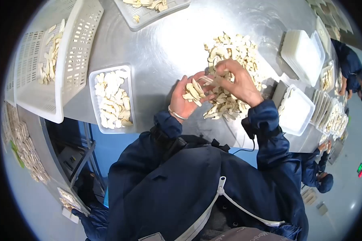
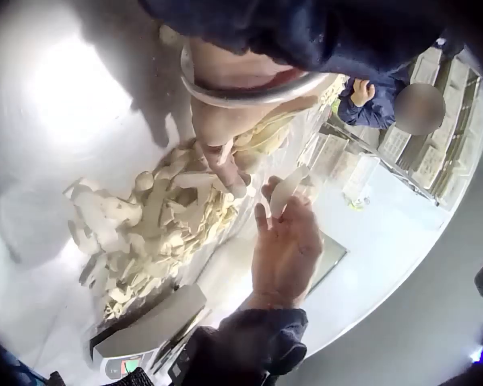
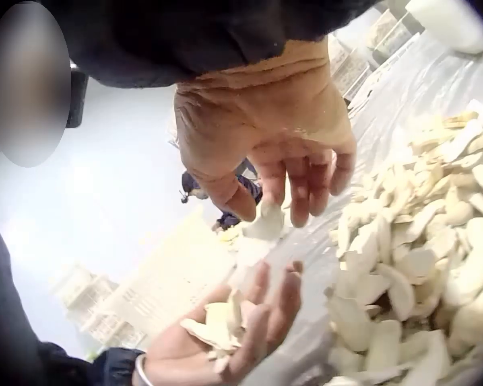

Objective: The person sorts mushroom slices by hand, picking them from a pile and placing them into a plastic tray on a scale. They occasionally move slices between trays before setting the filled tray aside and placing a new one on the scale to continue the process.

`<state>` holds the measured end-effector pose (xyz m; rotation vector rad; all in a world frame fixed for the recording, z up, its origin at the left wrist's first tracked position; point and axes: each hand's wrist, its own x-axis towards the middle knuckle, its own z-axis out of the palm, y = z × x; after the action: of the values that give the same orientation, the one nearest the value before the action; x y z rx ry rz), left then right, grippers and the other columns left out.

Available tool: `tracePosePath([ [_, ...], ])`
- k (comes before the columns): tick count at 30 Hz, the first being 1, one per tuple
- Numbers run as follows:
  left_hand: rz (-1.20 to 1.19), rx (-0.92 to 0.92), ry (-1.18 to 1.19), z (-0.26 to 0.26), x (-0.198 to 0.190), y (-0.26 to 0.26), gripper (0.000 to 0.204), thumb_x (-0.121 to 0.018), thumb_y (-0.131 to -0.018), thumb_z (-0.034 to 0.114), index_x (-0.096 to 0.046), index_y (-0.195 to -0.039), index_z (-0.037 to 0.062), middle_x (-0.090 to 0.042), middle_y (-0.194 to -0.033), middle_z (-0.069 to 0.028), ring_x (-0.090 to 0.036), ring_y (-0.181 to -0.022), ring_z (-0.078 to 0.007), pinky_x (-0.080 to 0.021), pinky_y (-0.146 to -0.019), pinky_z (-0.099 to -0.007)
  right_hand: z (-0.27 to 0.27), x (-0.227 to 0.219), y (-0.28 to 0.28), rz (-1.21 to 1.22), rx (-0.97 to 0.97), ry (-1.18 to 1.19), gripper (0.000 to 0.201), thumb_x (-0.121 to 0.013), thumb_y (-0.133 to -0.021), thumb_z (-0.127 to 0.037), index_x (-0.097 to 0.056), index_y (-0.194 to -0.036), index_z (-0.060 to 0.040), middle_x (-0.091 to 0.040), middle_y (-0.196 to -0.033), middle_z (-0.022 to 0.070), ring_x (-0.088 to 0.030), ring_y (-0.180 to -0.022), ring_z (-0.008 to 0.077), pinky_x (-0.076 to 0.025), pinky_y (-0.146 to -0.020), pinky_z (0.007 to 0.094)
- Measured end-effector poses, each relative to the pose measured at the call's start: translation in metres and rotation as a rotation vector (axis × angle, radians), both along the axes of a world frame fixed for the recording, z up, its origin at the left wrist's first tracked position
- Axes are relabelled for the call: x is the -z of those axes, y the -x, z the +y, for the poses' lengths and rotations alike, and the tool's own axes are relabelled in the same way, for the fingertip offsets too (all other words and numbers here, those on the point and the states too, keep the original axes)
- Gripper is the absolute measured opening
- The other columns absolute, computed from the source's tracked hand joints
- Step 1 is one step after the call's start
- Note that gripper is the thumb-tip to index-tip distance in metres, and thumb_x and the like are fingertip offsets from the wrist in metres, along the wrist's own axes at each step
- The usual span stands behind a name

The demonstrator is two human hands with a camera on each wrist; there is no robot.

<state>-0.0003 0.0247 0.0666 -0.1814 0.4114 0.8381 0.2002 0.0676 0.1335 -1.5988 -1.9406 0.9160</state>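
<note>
My left hand [image 1: 185, 96] is palm up over the steel table, its fingers cupped around several pale mushroom slices [image 1: 193, 92]. In the right wrist view these slices [image 3: 222, 320] lie on the palm below my right hand [image 3: 266, 133]. Thumb and fingertips of the right hand pinch a single mushroom slice [image 3: 264, 223] just above the left fingers. A large heap of mushroom slices [image 1: 239, 54] spreads on the table, partly behind the right hand in the head view.
Left of the hands stands a plastic tray [image 1: 133, 100] filled with slices, beside a white perforated crate [image 1: 82, 44]. A scale [image 2: 149, 322] sits by the heap. An empty tray [image 1: 303, 112] and stacked trays [image 1: 299, 54] are at the right. Other people work beyond.
</note>
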Motion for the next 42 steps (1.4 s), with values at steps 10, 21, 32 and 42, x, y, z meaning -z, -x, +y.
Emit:
tracePosePath([
  [10, -0.019, 0.017, -0.057, -0.017, 0.017, 0.027, 0.052, -0.032, -0.102, 0.045, -0.059, -0.114, 0.0023, -0.056, -0.084, -0.0090, -0.057, -0.093, -0.0279, -0.048, -0.095, -0.0499, 0.037, 0.052, 0.017, -0.779, 0.163, -0.130, 0.047, -0.070, -0.076, -0.044, -0.061, -0.094, -0.0021, -0.059, -0.097, 0.0140, -0.057, -0.096, 0.0317, -0.041, -0.083, 0.0488],
  [21, 0.008, 0.028, -0.071, -0.018, 0.025, 0.024, 0.050, -0.033, -0.102, 0.042, -0.058, -0.115, 0.0006, -0.059, -0.086, -0.0108, -0.058, -0.095, -0.0291, -0.047, -0.095, -0.0494, 0.035, 0.060, 0.029, -0.506, 0.120, -0.227, 0.023, -0.068, -0.077, -0.020, -0.058, -0.091, -0.0040, -0.060, -0.089, 0.0117, -0.056, -0.090, 0.0313, -0.038, -0.082, 0.0453],
  [32, -0.015, 0.001, -0.012, -0.007, 0.004, 0.009, 0.054, -0.032, -0.103, 0.043, -0.043, -0.136, 0.0025, -0.053, -0.132, -0.0218, -0.055, -0.120, -0.0352, -0.047, -0.098, -0.0514, -0.012, -0.009, 0.020, 0.229, 0.115, 0.180, 0.020, -0.067, -0.080, -0.011, -0.060, -0.097, -0.0037, -0.066, -0.085, 0.0071, -0.059, -0.078, 0.0159, -0.048, -0.072, 0.0320],
  [42, -0.156, 0.056, -0.112, -0.015, 0.023, 0.028, 0.053, -0.030, -0.101, 0.046, -0.051, -0.127, 0.0046, -0.061, -0.103, -0.0162, -0.057, -0.103, -0.0348, -0.046, -0.096, -0.0535, 0.031, 0.045, 0.007, -0.633, 0.096, -0.231, 0.019, -0.066, -0.079, -0.021, -0.064, -0.088, -0.0051, -0.062, -0.090, 0.0121, -0.058, -0.090, 0.0311, -0.042, -0.080, 0.0456],
])
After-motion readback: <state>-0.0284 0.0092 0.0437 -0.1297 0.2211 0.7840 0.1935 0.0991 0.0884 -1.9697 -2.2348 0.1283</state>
